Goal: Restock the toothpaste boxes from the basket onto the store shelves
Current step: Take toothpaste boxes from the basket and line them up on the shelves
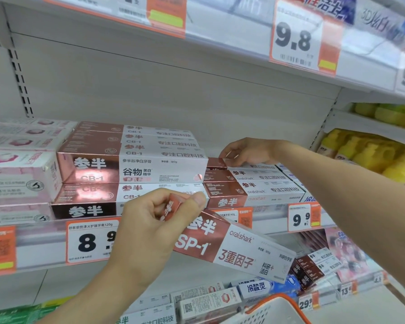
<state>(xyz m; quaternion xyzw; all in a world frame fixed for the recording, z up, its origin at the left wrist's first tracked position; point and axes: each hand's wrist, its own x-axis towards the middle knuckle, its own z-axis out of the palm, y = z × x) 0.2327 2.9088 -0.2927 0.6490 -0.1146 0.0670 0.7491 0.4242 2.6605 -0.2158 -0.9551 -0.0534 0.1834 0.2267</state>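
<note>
Toothpaste box (229,249) is hanging tilted below the shelf (42,237), my left hand (150,220) pinching its end; my right hand (246,153) is gripping the top box (257,165) at 2 o'clock. I'm squaring that stack, then sliding mine on flat.

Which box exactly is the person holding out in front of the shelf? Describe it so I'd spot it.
Start at the middle shelf's 8.9 price tag. Just right of it, the left hand pinches the end of a long SP-1 box, tilted in mid-air. Its neighbours all lie flat on shelves.

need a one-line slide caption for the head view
Left hand holds a toothpaste box below the shelf while right hand sets another box on the stack.
</note>
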